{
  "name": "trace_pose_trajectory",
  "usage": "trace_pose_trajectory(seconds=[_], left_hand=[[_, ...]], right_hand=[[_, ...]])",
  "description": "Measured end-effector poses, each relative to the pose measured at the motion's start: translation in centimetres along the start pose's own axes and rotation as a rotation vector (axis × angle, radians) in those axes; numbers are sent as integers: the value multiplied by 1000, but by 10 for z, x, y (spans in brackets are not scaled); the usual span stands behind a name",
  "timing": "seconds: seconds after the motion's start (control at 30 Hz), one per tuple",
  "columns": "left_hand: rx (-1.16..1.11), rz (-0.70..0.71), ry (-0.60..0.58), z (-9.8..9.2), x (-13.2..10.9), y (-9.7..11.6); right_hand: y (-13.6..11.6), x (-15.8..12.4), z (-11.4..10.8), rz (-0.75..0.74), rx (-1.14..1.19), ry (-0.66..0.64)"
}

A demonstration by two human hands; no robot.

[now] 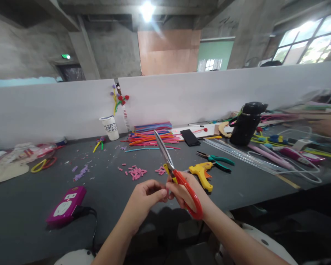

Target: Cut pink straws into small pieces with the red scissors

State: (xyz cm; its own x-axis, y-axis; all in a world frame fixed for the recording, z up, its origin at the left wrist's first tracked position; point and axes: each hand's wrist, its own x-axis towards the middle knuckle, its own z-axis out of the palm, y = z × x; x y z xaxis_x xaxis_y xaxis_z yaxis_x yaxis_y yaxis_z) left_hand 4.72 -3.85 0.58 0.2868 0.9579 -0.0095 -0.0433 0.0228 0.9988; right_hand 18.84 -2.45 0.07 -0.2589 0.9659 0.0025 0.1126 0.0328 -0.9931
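Note:
My right hand [186, 191] grips the red and yellow handles of a pair of scissors [176, 173], whose closed silver blades point up and away over the dark table [24, 221]. My left hand [145, 197] is closed in a pinch right beside the scissor handles; what its fingertips hold is too small to make out. Both hands hover above the table's near edge. Small pink cut pieces [136, 172] lie scattered on the table just beyond them.
A yellow glue gun [201, 173] and green-handled pliers [216, 161] lie to the right. Behind are a pile of coloured strips [151, 138], a black phone [190, 137], a white cup [109, 127], a black jar [246, 123]. A magenta device [66, 205] with cable sits left. White partition behind.

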Motion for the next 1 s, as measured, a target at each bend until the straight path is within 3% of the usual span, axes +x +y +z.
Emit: trace_pose_trajectory(seconds=[0.23, 0.4, 0.5, 0.63, 1.0], left_hand=[[173, 26, 103, 5, 0, -2], [30, 98, 231, -6, 2, -2], [-120, 144, 360, -17, 3, 1], [-215, 205, 445, -26, 1, 9], [-222, 268, 428, -24, -4, 14]], right_hand=[[8, 2, 1, -70, -49, -17], [6, -3, -2, -248, -444, 100], [7, -10, -2, -296, -696, 98], [14, -19, 1, -358, -940, 101], [24, -21, 1, -446, -1154, 119]])
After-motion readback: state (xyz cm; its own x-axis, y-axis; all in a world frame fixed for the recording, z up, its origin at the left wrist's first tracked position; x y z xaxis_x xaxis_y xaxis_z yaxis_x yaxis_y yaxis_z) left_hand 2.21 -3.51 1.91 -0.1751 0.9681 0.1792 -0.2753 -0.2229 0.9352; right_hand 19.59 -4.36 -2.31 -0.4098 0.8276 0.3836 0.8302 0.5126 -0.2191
